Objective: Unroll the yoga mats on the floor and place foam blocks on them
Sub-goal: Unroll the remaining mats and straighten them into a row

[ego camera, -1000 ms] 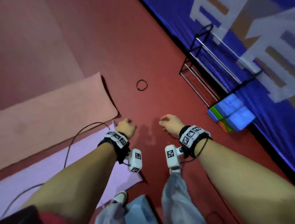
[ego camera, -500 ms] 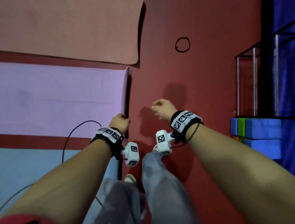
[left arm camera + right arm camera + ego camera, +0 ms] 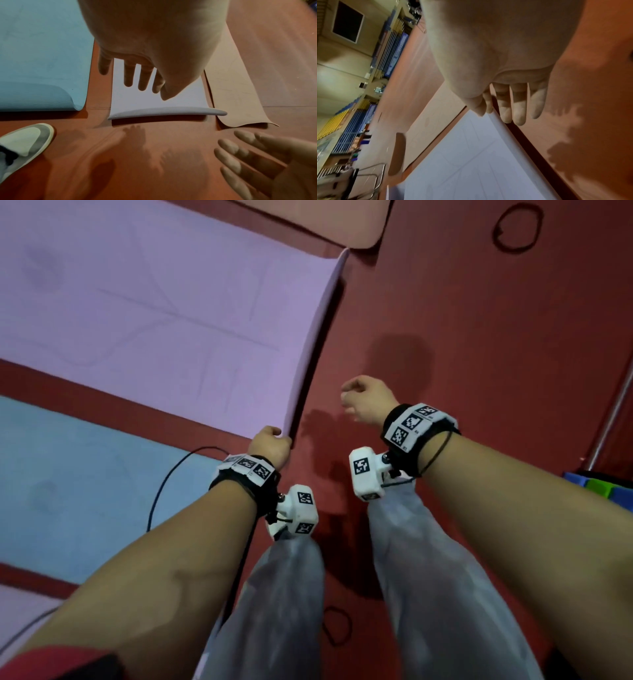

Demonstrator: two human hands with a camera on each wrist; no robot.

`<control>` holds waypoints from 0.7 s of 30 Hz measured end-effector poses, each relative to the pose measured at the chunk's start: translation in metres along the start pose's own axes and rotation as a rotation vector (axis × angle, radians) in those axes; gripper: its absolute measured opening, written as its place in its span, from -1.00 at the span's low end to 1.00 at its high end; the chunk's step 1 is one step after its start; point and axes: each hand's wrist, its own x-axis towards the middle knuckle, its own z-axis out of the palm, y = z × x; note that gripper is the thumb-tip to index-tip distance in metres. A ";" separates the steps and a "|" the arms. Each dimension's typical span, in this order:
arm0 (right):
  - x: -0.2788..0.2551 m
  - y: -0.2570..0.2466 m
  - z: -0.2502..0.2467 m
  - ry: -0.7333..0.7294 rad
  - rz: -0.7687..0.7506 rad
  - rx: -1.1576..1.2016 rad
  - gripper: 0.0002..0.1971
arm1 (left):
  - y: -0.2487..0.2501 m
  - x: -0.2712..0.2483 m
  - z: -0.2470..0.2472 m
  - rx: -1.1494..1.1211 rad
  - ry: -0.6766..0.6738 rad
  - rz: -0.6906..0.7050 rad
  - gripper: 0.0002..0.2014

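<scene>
Looking down from the head view, the left hand point(image 3: 270, 445) sits at the near corner of the purple mat point(image 3: 154, 313), fingers hidden, while the right hand point(image 3: 364, 400) hovers at 3 o'clock over the red floor point(image 3: 479, 354), holding nothing. Blue mat point(image 3: 85, 474) lies at 8 o'clock, pink mat point(image 3: 325, 220) at 12, foam blocks point(image 3: 603, 491) far at 4 o'clock. Left wrist view: straight fingers point(image 3: 143, 77) rest released on the purple mat, its end edge curling up. Right wrist view: fingers point(image 3: 519, 106) hang relaxed, grasping nothing, over that raised edge.
</scene>
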 end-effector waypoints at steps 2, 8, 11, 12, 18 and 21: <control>0.025 0.013 0.013 -0.029 -0.029 -0.035 -0.86 | -0.011 0.018 0.018 -0.030 0.017 -0.032 -0.58; 0.105 0.052 0.029 -0.168 -0.114 -0.206 -0.81 | -0.026 0.070 0.077 -0.099 0.112 -0.153 -0.52; 0.134 0.065 0.030 -0.253 -0.187 -0.310 -0.70 | -0.025 0.087 0.101 -0.050 0.193 -0.178 -0.47; 0.143 0.067 0.032 -0.294 -0.215 -0.334 -0.65 | -0.025 0.094 0.109 -0.006 0.206 -0.186 -0.43; 0.198 0.076 0.062 -0.375 -0.549 -0.720 -0.42 | -0.033 0.150 0.144 -0.038 0.285 -0.147 -0.21; 0.219 0.079 0.085 -0.279 -0.930 -1.055 -0.37 | -0.047 0.180 0.155 -0.056 0.333 -0.080 -0.34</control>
